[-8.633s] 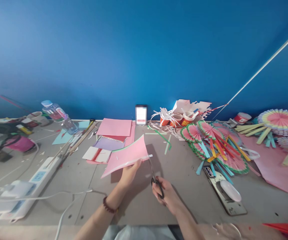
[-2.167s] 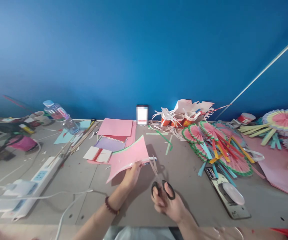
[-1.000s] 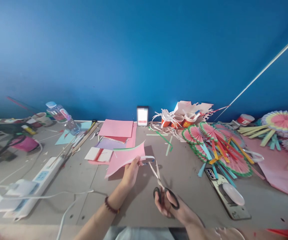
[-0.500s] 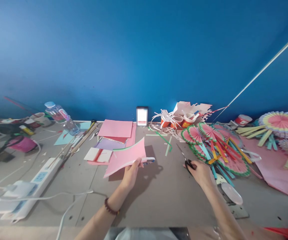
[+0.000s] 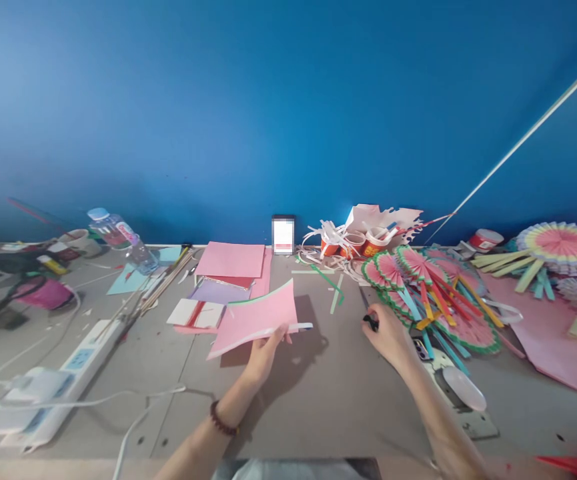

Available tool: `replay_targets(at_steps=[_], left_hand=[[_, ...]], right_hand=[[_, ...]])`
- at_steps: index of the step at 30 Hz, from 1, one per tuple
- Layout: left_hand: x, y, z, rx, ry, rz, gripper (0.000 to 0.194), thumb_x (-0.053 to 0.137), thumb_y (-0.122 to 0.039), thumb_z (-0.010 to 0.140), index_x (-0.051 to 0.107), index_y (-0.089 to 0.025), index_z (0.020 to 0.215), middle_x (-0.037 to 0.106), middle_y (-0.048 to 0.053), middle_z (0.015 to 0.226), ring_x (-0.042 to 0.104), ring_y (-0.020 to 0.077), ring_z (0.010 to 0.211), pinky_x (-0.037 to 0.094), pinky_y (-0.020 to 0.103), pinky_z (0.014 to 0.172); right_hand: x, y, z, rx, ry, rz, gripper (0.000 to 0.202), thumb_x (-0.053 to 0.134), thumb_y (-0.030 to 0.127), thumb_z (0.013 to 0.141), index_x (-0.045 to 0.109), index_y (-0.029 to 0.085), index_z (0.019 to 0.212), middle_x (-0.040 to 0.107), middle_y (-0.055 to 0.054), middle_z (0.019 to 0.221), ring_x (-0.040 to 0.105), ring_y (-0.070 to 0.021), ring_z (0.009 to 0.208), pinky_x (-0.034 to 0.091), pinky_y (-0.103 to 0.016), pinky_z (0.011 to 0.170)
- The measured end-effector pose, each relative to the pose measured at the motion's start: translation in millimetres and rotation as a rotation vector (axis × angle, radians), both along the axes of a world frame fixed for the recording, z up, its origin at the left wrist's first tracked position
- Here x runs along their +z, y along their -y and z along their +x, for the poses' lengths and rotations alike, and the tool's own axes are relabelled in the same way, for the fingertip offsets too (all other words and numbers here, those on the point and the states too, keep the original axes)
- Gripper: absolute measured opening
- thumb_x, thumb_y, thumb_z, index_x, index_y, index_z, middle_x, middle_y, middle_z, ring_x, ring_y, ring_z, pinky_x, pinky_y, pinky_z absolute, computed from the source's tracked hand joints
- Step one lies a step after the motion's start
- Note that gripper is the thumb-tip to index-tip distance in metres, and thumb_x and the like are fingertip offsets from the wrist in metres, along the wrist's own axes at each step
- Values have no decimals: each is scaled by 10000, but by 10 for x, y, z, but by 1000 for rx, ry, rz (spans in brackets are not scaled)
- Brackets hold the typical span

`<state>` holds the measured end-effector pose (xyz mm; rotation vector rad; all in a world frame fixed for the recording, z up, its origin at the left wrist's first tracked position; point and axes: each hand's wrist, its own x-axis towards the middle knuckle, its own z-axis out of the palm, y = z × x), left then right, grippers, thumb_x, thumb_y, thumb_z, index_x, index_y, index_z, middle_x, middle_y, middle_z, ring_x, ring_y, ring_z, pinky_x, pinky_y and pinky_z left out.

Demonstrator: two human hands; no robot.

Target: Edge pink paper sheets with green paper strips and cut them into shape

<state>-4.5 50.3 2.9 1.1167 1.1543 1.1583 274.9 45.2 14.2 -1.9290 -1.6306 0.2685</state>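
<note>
My left hand (image 5: 267, 350) is closed on the near edge of a pink sheet of paper (image 5: 261, 310), which bows upward above the table and has a thin green line along its far edge. A white strip (image 5: 302, 327) runs along the pinched edge and juts out to the right past my fingers. To the right, my right hand (image 5: 391, 333) is closed round the black handles of a pair of scissors (image 5: 371, 323). Their blades point away from me, low over the table; whether they rest on it I cannot tell.
Pink sheets (image 5: 231, 259) and a white card with a red band (image 5: 195, 313) lie behind my left hand. Folded paper fans (image 5: 421, 267) crowd the right, near a phone (image 5: 421, 349). Paper strips spill from cups (image 5: 375, 241). A power strip (image 5: 75, 373) and bottle (image 5: 118, 230) stand left.
My right hand has moved slightly up and left with the scissors and turned over, back of the hand upward. The pink sheet has shifted a little and tilted differently in my left hand.
</note>
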Motion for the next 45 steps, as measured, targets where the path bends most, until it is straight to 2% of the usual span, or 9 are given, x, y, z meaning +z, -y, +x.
replay_targets(at_steps=[5,9,12,18,28,32,36,40,45], left_hand=[[-16,32,1,-15,-32,-38,392,582,-527,763,551,-232,507,656,48,718,589,251,813,416,372,842],[-4,41,3,-71,-31,-53,384,580,-538,759,566,-231,527,644,46,684,577,237,762,429,369,804],[39,43,9,-100,-27,-62,389,577,-539,756,566,-233,517,650,44,687,582,234,770,430,371,819],[130,75,37,-150,9,-80,374,597,-500,753,587,-223,502,685,52,735,598,236,815,432,365,869],[245,186,73,-344,-5,-86,371,593,-480,776,679,-163,603,716,93,846,622,241,870,457,327,850],[203,140,12,-189,23,-98,448,573,-551,765,629,-176,528,683,83,692,626,228,751,478,342,814],[117,67,-80,-49,-39,-1,463,589,-611,719,611,-199,508,662,67,660,614,223,748,477,350,833],[58,121,-50,-237,-193,-46,454,547,-594,765,672,-177,638,696,87,764,622,223,777,495,329,797],[22,184,69,-458,-229,-17,412,516,-516,825,707,-151,832,722,106,857,650,225,807,507,313,781]], right_hand=[[425,88,-585,486,-528,-332,358,471,487,858,535,212,1078,485,39,583,494,-131,501,387,-244,512],[504,36,-815,626,-713,-511,400,458,554,857,578,193,978,533,44,611,427,-63,376,309,-212,429],[425,3,-852,625,-798,-555,409,521,574,811,580,177,894,577,35,648,433,-45,356,254,-200,404],[278,38,-866,492,-887,-603,369,606,542,737,557,176,753,421,95,352,265,-47,321,159,-194,381],[226,60,-758,501,-826,-493,351,714,444,667,494,176,611,498,58,483,455,-72,453,263,-196,456],[286,-3,-542,483,-854,-508,335,710,424,667,486,182,604,523,50,464,391,-63,420,241,-202,442],[370,-94,-191,348,-916,-321,326,644,466,720,505,183,636,521,45,487,343,-60,407,217,-209,427],[498,-226,-110,291,-788,-167,320,602,487,766,570,183,672,489,47,465,348,-72,400,223,-219,418],[716,-551,-520,442,-437,-89,297,561,456,799,699,193,794,663,-17,695,493,-113,510,349,-244,500]])
